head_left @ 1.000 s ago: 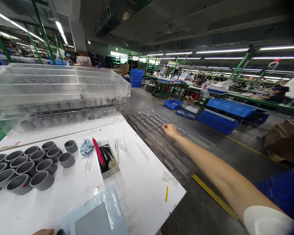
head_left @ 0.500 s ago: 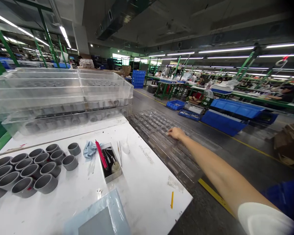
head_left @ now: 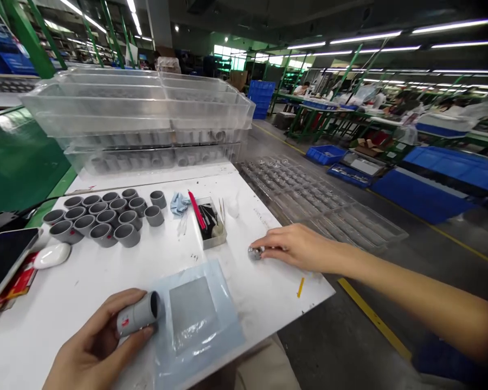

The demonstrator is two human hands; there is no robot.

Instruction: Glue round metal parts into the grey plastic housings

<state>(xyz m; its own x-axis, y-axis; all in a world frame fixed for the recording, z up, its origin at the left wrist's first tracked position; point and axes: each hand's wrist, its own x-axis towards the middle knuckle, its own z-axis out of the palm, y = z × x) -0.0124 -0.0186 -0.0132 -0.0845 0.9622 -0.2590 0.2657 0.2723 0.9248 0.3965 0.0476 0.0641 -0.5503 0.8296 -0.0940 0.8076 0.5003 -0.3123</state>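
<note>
A: Factory hall, white table (head_left: pixel 85 271) up front. Where's the grey tube (head_left: pixel 138 315)?
B: Gripped in the left hand (head_left: pixel 91 346), lying sideways at the blue mat's (head_left: pixel 211 336) edge.
A: And the right hand (head_left: pixel 299 249)?
B: Its fingertips pinch a small metal part (head_left: pixel 254 253) resting on the table.

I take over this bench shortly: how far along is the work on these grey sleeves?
Done: nothing set apart as finished is visible. In hand: the left hand grips one grey sleeve at the edge of the blue mat, and the right hand pinches a small metal part on the white table. Left: over a dozen grey sleeves stand grouped at the back left, apparently untouched.
</note>
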